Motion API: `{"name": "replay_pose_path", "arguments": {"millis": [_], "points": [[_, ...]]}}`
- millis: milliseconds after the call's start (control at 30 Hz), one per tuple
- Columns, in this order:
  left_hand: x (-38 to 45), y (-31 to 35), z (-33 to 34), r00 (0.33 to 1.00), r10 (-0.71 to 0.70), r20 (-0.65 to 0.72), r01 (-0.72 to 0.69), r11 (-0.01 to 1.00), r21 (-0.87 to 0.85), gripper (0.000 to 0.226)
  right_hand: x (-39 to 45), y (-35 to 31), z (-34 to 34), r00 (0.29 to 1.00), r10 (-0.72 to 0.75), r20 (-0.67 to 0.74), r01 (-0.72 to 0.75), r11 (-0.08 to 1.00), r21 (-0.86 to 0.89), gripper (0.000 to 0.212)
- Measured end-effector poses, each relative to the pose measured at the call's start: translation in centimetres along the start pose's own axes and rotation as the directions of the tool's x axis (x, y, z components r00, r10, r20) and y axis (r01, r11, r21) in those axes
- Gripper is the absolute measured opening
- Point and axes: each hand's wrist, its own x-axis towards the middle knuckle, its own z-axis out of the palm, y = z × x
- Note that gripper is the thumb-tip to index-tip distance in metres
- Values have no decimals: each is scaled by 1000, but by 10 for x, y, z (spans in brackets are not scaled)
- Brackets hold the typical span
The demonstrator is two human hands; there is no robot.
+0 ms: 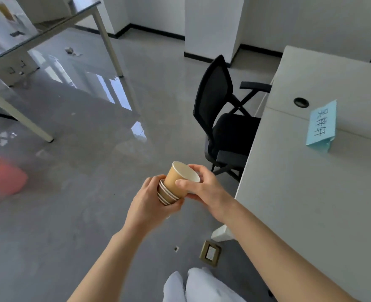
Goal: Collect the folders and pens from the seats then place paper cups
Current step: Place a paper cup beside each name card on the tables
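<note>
Viewpoint: a head-worn camera looks down at two bare forearms reaching forward over a grey, glossy floor (75, 131).
Left hand: the left hand (149, 201) has its fingers curled round a nested stack of paper cups (166, 196), gripping it from the left side and underneath.
Right hand: the right hand (204, 184) pinches the top cup (180, 179), with the thumb across its brown outer wall and the fingers wrapped behind the rim.
Cup position: the top cup is tilted, its white inside facing up and to the right; its base sits in the stack. The cups are held in mid-air, in front of the person and just left of the near corner of the desk.
Desk: a white desk (300, 192) fills the right side of the view. On it stands a folded blue name card (321, 125) with handwritten characters, near a round black cable hole (301, 102).
Chair: a black mesh office chair (221, 118) is pushed up against the desk's left edge, beyond the hands.
Other furniture: a glass-topped table (49, 29) with pale legs stands at the upper left.
Floor items: a red bucket (1, 177) sits at the far left edge, blurred. A brass floor socket (210, 252) lies near the person's white-clad legs (193, 286).
</note>
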Motion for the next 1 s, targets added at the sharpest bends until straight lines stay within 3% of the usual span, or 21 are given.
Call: {"name": "replay_pose_path", "arguments": {"millis": [133, 200, 267, 333, 433, 633, 867, 1000], "points": [[55, 13, 10, 997, 56, 57, -57, 998, 18, 60, 31, -17, -25, 995, -12, -100, 22, 995, 99, 55], [85, 21, 19, 994, 67, 85, -69, 997, 17, 56, 53, -25, -45, 969, -34, -244, 76, 983, 166, 56], [117, 34, 30, 988, 87, 129, -93, 995, 42, 56, 79, -36, -73, 882, -23, -472, 131, 971, 198, 59], [148, 52, 42, 978, 126, 168, -138, 988, 64, 60, 106, -44, -107, 746, 0, -666, 160, 971, 179, 65], [190, 80, 54, 963, 196, 186, -209, 976, 54, 61, 136, -46, -157, 583, -12, -812, 114, 991, 68, 73], [259, 126, 74, 945, 236, 227, -241, 971, -5, 59, 179, -23, -237, 395, -35, -918, -91, 993, -77, 73], [294, 140, 97, 917, 284, 281, -294, 956, -5, 62, 196, -16, -278, 300, -93, -950, -163, 976, -147, 73], [303, 143, 108, 901, 318, 297, -337, 941, 15, 65, 195, -19, -286, 275, 21, -961, -208, 977, -38, 98]]}}
